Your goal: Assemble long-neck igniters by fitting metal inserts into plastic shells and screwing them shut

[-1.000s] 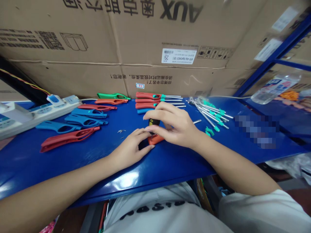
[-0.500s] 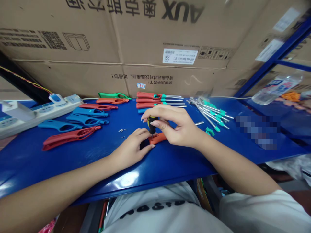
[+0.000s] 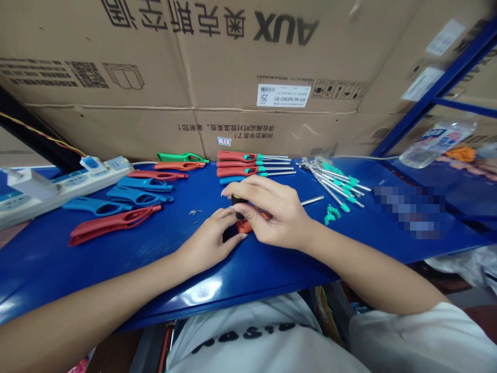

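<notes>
My right hand is closed round a short screwdriver with a black and yellow handle, held upright. Its tip is hidden behind my fingers, over the end of an orange gas lighter lying on the blue table. My left hand grips that end of the lighter between thumb and fingers. The lighter's silver tube sticks out beyond my right hand, and its middle is covered. Several tiny screws lie left of my fingers.
Red, blue, orange and green lighter shells lie at left beside a white power strip. Assembled red lighters sit at the back. Metal tubes with green parts are at right, near a plastic bottle. A cardboard box stands behind.
The screwdriver and my right hand have come down lower over the lighter's end, hiding the shaft. My left hand stays on the lighter. The whole view has shifted slightly.
</notes>
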`<action>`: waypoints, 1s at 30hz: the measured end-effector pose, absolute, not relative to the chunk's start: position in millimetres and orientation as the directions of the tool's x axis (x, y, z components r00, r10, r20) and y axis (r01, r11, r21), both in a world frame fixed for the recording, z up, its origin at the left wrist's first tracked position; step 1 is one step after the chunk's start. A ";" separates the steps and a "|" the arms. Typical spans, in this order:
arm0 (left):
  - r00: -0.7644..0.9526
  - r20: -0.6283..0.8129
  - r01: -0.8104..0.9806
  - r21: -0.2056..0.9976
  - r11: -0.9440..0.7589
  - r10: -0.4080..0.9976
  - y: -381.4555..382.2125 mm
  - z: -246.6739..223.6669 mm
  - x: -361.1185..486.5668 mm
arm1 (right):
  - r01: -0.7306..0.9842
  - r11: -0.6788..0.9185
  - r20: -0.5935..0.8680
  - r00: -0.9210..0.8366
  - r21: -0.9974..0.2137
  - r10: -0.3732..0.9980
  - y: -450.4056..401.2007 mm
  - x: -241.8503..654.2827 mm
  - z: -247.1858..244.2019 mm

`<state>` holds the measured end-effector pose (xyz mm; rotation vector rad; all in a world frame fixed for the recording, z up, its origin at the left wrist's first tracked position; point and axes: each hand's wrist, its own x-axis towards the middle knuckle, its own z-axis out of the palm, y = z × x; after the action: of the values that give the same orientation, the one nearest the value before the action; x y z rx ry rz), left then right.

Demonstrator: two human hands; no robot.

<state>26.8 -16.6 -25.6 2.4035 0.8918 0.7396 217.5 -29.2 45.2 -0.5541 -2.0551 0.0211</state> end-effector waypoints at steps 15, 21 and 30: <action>0.640 0.309 0.473 0.564 -0.677 0.704 -16.9 -20.1 28.1 | 0.151 0.759 0.586 -0.547 -0.634 0.598 -18.9 226.9 53.2; 0.627 0.320 0.487 0.552 -0.677 0.711 -16.8 -22.9 27.7 | 0.317 0.861 0.772 -0.390 -0.399 0.502 -6.8 229.1 45.3; 0.645 0.319 0.482 0.536 -0.693 0.695 -16.7 -21.5 27.5 | 0.244 0.836 0.641 -0.548 -0.491 0.537 -11.2 234.1 52.3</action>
<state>27.5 -16.7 -21.5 2.4603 0.9276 0.7191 234.1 -11.2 52.3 -0.5680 -2.1629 0.4396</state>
